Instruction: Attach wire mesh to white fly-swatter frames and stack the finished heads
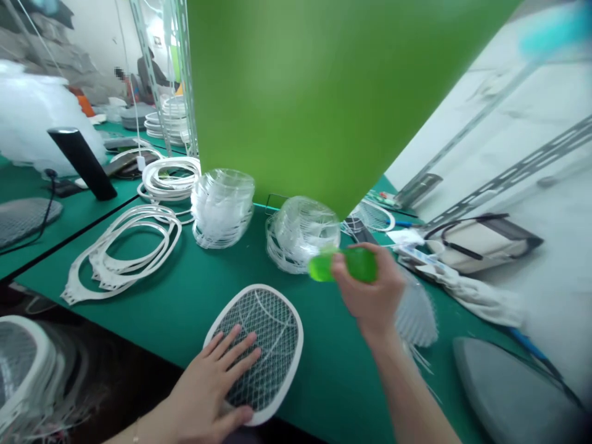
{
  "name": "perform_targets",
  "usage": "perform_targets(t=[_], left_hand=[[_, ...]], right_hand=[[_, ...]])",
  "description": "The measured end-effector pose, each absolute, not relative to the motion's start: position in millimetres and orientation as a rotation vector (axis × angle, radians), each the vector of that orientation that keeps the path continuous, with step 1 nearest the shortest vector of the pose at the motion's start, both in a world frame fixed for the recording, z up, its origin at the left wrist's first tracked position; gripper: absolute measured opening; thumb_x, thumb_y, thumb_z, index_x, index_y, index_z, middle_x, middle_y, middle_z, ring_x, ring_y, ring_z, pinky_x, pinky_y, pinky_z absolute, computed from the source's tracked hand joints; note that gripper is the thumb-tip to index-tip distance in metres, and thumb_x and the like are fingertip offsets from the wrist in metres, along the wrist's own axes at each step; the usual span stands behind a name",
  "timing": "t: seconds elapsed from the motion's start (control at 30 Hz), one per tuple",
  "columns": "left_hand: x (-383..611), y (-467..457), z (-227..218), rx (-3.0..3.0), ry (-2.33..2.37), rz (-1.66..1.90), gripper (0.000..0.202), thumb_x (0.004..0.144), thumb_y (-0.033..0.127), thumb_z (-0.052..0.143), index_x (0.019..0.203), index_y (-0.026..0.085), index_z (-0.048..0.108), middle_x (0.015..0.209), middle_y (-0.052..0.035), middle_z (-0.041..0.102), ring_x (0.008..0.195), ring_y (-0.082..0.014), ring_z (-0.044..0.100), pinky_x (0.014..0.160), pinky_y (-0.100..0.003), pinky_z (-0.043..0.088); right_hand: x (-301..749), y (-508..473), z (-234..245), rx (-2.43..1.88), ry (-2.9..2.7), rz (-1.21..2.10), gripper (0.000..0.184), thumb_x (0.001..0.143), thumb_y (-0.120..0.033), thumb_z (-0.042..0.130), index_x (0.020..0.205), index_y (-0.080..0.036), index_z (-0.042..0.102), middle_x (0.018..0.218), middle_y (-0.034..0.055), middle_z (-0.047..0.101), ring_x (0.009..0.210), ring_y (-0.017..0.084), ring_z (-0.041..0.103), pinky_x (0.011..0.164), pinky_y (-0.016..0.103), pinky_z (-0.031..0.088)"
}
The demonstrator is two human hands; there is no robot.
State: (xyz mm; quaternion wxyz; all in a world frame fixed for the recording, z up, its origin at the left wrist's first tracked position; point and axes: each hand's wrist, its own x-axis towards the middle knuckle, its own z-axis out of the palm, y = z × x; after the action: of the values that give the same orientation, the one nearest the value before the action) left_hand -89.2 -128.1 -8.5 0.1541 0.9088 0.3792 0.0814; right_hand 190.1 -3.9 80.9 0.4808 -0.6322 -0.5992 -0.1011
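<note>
left hand (210,380) rests on meshed frame (280,336), right hand (377,290) grips green object (322,267).

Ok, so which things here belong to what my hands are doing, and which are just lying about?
In hand:
- mesh panel, under your spread left hand
- green object, blurred, in your right hand
- perhaps white oval frames and clear ring stack, untouched

Probably just lying about:
- black cylinder
- beige bag

Racket head (272,342) on table (328,351), frames (111,280) left, ring stacks (222,213) (side by side) behind, panel (324,105) beyond
</note>
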Motion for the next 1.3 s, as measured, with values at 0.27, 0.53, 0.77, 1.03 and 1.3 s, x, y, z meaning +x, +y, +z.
perform_targets(t=[0.27, 0.53, 0.77, 1.03, 1.3], left_hand=[[-85.8, -132.1, -24.4, 2.606, 1.15, 0.312, 0.074, 0.096, 0.064, 0.048, 0.159, 0.032, 0.023, 0.16, -0.0001, 0.037, 0.146, -0.0327, 0.036, 0.119, -0.049, 0.028], [-86.9, -131.4, -24.8, 2.624, 1.152, 0.308, 0.072, 0.098, 0.061, 0.046, 0.159, 0.033, 0.02, 0.161, 0.0025, 0.033, 0.148, -0.0316, 0.032, 0.119, -0.047, 0.027], [-85.7, -131.4, -23.5, 2.626, 1.205, 0.293, 0.065, 0.1, 0.058, 0.045, 0.158, 0.033, 0.028, 0.161, 0.0031, 0.034, 0.147, -0.0319, 0.033, 0.117, -0.048, 0.031], [-52.1, -132.6, -26.1, 2.499, 1.454, 0.413, 0.054, 0.1, 0.053, 0.046, 0.149, 0.028, 0.047, 0.155, -0.0036, 0.046, 0.145, -0.0356, 0.036, 0.116, -0.054, 0.032], [-37.9, -26.6, 7.8, 2.696, 1.039, 0.292, 0.053, 0.105, 0.049, 0.035, 0.155, 0.033, 0.033, 0.165, 0.0003, 0.027, 0.153, -0.0285, 0.018, 0.122, -0.05, 0.017]], right_hand=[[52.1, -15.5, 37.9, -1.265, -2.084, 0.274, 0.02, 0.087, -0.041, 0.057, 0.093, -0.021, 0.056, 0.081, 0.0014, 0.067, 0.061, 0.016, 0.063, 0.051, 0.023, 0.041], [106.8, 11.6, 33.9, -1.753, -1.857, 0.249, 0.025, 0.083, -0.043, 0.06, 0.092, -0.02, 0.061, 0.074, 0.0028, 0.067, 0.064, 0.02, 0.062, 0.054, 0.027, 0.039], [150.6, -17.2, 26.9, -1.891, -1.583, 0.23, 0.03, 0.079, -0.051, 0.061, 0.088, -0.022, 0.061, 0.073, 0.0025, 0.066, 0.064, 0.02, 0.061, 0.055, 0.028, 0.038], [165.7, -57.5, 18.0, -1.878, -1.55, 0.085, 0.034, 0.081, -0.053, 0.057, 0.092, -0.021, 0.061, 0.079, 0.0042, 0.067, 0.065, 0.02, 0.061, 0.055, 0.028, 0.04], [160.4, -76.1, 5.6, -1.868, -1.487, 0.063, 0.031, 0.083, -0.05, 0.057, 0.092, -0.02, 0.06, 0.076, 0.0033, 0.064, 0.063, 0.019, 0.059, 0.055, 0.027, 0.04]])
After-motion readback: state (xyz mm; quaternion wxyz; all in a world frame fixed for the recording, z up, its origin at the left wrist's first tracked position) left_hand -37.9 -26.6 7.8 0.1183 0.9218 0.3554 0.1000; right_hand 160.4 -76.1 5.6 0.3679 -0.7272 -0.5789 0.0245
